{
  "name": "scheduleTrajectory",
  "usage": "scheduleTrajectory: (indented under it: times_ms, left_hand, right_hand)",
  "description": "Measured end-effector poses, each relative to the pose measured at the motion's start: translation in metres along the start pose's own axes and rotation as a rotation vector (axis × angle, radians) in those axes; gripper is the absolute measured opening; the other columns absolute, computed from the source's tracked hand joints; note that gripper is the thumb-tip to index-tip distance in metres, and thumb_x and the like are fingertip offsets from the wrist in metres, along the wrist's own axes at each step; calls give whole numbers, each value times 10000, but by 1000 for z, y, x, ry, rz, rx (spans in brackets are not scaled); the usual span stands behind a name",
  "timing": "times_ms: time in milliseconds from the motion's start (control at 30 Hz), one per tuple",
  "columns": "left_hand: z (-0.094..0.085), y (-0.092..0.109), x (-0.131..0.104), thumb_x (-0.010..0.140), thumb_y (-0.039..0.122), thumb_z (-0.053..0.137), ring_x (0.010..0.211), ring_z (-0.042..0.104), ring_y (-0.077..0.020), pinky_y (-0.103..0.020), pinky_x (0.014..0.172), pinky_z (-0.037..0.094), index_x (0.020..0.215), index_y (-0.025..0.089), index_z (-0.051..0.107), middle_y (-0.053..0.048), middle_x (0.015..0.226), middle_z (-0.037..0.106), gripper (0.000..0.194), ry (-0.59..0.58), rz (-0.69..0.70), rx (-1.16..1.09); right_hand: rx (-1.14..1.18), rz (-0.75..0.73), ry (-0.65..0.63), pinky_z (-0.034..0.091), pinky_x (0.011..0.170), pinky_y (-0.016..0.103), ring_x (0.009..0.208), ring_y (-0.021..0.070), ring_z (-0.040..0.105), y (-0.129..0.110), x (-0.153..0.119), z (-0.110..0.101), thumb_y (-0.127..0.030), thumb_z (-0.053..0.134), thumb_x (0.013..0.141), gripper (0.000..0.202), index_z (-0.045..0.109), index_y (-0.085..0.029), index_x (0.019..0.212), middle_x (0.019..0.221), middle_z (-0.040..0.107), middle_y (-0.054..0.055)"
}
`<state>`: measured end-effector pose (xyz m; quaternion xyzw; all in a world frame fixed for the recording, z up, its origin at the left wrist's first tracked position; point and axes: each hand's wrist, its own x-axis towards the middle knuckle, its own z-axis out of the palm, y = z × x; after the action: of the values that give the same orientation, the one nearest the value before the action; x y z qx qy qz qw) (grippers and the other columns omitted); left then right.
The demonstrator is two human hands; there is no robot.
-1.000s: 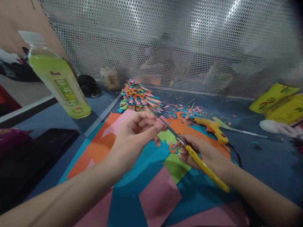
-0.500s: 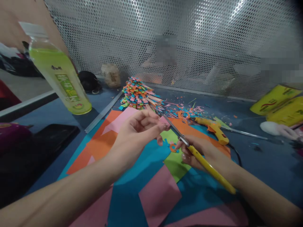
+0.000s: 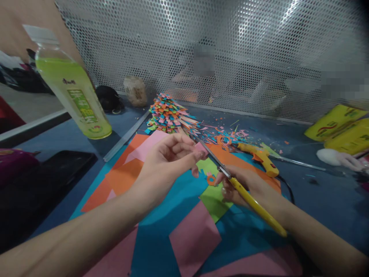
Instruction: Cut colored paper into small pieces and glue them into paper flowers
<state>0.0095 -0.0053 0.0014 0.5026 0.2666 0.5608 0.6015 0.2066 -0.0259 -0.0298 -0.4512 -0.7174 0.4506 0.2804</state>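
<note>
My left hand [image 3: 173,154] pinches a small pink paper piece [image 3: 201,149] between thumb and fingers. In my right hand [image 3: 236,184] are scissors with yellow handles [image 3: 258,207], their metal blades reaching up beside the pink piece. Below both hands lie sheets of coloured paper: a blue sheet [image 3: 155,234], a green sheet [image 3: 217,204], a pink square [image 3: 195,238] and an orange sheet [image 3: 123,173]. A small orange paper ring [image 3: 211,180] rests on the green sheet. Behind my left hand stands a cone [image 3: 168,113] covered in colourful paper bits.
A green drink bottle [image 3: 70,88] and a dark phone [image 3: 66,165] are at left. Paper scraps [image 3: 227,134] and a yellow glue gun [image 3: 259,156] lie behind my right hand. Yellow packs [image 3: 337,125] sit far right. A perforated metal panel [image 3: 245,57] borders the back.
The scissor blades have shifted very slightly against the pink piece. Otherwise both hands hold nearly the same pose.
</note>
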Motion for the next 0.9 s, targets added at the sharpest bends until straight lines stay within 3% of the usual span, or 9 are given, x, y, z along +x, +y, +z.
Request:
scheduleTrajectory:
  times_ms: [267, 567, 900]
  left_hand:
    - [1, 1, 0, 678, 146, 697, 523, 565, -74, -162, 436, 454, 707, 170, 542, 28, 636, 622, 159, 26, -15, 8]
    - [2, 2, 0, 685, 138, 694, 495, 540, -54, -153, 438, 457, 716, 161, 529, 32, 640, 617, 170, 25, -34, 3]
    - [2, 3, 1, 673, 130, 699, 521, 560, -65, -157, 436, 461, 727, 162, 541, 31, 646, 631, 170, 36, -45, -15]
  right_hand:
    - [-81, 76, 13, 284, 480, 217, 553, 92, 336, -24, -4, -1, -474, 594, 741, 321, 458, -183, 727, 633, 363, -40]
    - [-101, 74, -1, 283, 474, 217, 550, 94, 358, -19, -5, -1, -492, 580, 748, 332, 467, -181, 719, 624, 386, -35]
    - [-110, 51, 3, 283, 476, 206, 552, 86, 350, -18, -4, -1, -408, 580, 774, 262, 464, -182, 709, 635, 381, -36]
